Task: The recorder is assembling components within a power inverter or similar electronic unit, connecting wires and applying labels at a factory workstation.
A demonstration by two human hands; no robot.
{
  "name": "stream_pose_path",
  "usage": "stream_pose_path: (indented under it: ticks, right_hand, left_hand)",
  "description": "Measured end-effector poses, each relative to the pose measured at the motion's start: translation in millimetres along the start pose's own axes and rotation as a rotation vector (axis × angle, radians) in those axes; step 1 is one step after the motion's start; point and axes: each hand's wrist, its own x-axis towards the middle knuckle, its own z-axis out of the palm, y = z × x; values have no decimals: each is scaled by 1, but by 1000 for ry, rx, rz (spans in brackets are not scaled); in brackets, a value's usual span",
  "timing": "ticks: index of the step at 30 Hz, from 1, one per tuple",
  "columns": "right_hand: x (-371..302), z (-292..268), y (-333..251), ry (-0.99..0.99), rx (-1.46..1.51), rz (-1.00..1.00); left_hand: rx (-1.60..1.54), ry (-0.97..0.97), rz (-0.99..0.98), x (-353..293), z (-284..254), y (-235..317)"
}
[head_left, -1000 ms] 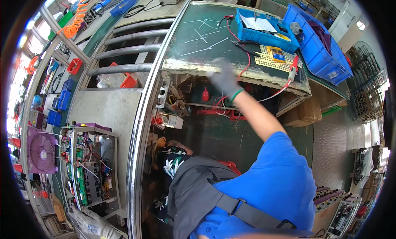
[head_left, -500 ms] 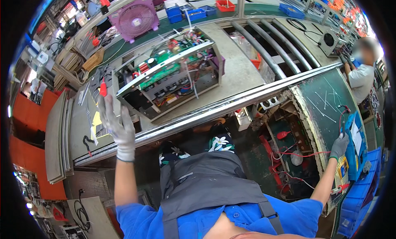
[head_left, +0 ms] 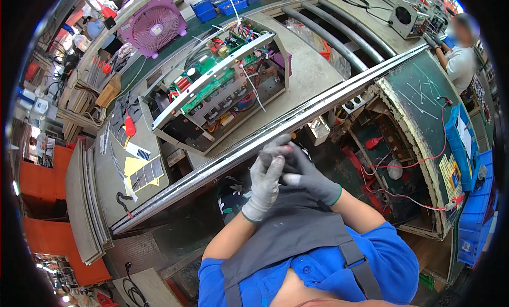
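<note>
Grey-gloved hands [head_left: 265,184], green circuit boards [head_left: 205,97], purple fan [head_left: 156,29], white-flowered black trousers [head_left: 237,189], blue shirt [head_left: 384,259]

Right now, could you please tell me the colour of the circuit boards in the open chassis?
The circuit boards are green, clearest in the head view.

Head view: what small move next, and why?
I'd probably part the left hand from the right hand and move it forward to the open unit: they meet over the apron, and a white strip trails from the unit's near side. Whether the fingers hold anything is unclear.
</note>
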Motion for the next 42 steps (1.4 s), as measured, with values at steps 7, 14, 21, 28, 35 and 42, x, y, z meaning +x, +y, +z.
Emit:
stream_pose_path:
  ticks: [7,14,21,28,35,42]
  right_hand:
    - [58,-63,-15,191,-1089,39]
    - [135,-84,-38,148,-1928,-410]
    - [137,-85,-47,90,-1941,-467]
    - [155,-84,-54,38,-1986,-578]
    - [152,-78,-60,-45,-1783,-190]
    - [162,-98,-51,-109,-759,227]
  left_hand:
    - [126,323,-78,66,-53,-6]
    - [-201,204,-331,127,-61,-32]
    - [-156,237,-301,127,-61,-27]
    - [-116,218,-325,130,-61,-23]
    - [166,242,-298,132,-70,-19]
    - [229,292,71,126,-49,-7]
